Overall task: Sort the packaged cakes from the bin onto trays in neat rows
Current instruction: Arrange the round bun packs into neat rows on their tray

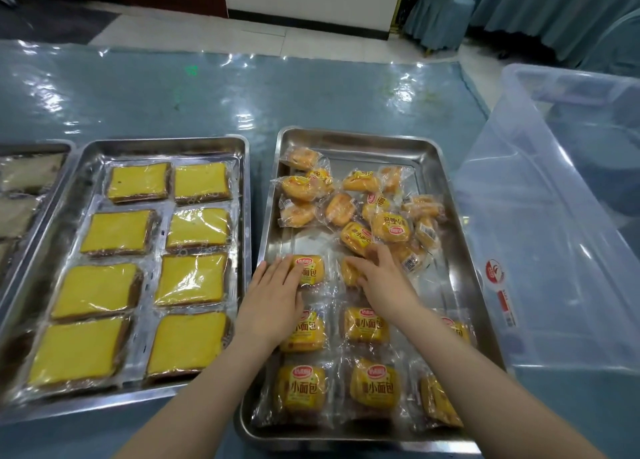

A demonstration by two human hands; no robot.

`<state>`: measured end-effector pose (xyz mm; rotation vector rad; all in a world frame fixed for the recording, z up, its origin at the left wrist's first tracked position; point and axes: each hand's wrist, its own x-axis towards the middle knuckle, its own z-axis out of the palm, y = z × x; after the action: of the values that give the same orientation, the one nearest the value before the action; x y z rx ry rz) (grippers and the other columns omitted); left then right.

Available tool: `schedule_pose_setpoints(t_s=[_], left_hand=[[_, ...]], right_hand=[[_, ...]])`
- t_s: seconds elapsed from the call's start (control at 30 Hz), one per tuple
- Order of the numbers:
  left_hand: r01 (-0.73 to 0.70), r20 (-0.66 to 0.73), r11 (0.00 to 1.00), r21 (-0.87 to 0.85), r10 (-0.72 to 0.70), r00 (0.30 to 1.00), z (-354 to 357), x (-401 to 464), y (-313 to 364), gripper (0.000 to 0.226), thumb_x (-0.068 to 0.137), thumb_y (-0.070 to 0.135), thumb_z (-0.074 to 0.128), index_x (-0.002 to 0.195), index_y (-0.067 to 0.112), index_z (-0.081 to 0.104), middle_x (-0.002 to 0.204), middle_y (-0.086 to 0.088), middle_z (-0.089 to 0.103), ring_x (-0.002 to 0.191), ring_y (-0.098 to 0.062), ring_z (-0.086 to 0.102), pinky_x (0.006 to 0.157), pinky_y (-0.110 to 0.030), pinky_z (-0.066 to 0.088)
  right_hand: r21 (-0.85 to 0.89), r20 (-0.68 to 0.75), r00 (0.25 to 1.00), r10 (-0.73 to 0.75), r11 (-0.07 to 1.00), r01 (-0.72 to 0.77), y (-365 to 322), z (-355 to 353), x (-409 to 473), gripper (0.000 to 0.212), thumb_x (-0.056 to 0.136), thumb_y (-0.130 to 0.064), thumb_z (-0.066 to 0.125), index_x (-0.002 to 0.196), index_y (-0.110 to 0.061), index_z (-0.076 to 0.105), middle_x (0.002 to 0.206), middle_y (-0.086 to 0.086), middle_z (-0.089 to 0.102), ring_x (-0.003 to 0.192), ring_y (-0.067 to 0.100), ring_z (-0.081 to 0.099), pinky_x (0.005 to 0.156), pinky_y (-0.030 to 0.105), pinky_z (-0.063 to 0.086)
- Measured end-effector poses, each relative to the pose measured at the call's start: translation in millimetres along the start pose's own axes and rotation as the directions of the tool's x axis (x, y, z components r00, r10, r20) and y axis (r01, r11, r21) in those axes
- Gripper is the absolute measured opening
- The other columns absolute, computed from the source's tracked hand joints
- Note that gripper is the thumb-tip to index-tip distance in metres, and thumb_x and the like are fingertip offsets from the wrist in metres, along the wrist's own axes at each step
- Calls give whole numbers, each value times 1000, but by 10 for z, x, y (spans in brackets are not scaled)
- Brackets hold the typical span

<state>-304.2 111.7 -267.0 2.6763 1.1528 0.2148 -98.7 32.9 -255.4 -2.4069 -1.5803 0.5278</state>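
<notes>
Blue plastic-covered worktop [207,105], two steel trays. On the right tray [446,167], my left hand [273,295] lies flat, fingers straight, on a wrapped cake [310,268]; at its 3 o'clock my right hand [384,282] curls round another cake [349,272]. Loose pile [363,209] at 12 o'clock
</notes>
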Motion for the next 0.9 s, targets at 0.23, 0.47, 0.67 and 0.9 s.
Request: schedule_pose_setpoints(t_s=[0.23, 0.47, 0.67, 0.9], left_hand=[[-5, 9, 1000, 23, 5, 1000, 12, 9, -5, 56, 90, 30, 44, 143, 21, 31, 150, -3, 33, 138, -18, 29, 114, -34, -3], [-7, -6, 1000, 1, 7, 1000, -12, -13, 9, 50, 89, 28, 47, 138, 20, 38, 148, -4, 37, 137, -18, 32, 114, -34, 0], [-11, -12, 1000, -7, 11, 1000, -24, -10, 5, 51, 89, 29, 47, 138, 20, 38, 148, -4, 36, 137, -18, 32, 114, -34, 1], [-13, -18, 1000, -24, 12, 1000, -30, -18, 2, 50, 89, 28, 47, 138, 21, 38, 148, -3, 36, 137, -17, 31, 114, -32, -2]], right_hand=[[-198, 171, 984, -55, 976, 89, 90, 63, -73, 65, 97, -21, 46, 144, -49, 11, 158, -6, -6, 145, 29, 1, 113, 47, 18], [-85, 188, 980, -70, 993, 87, 32, -88, -32, 69, 83, -25, 67, 140, -47, 34, 154, -5, 11, 142, 23, 5, 114, 46, 20], [140, -226, 972, 71, 989, -40, -139, -105, 103, 35, 85, -37, 64, 120, -30, 61, 121, -8, 47, 114, 15, 39, 97, 33, 37], [113, -214, 936, 280, 959, -261, -157, -44, 277, 38, 95, -31, 54, 132, -22, 54, 131, -3, 50, 115, 20, 47, 85, 33, 46]])
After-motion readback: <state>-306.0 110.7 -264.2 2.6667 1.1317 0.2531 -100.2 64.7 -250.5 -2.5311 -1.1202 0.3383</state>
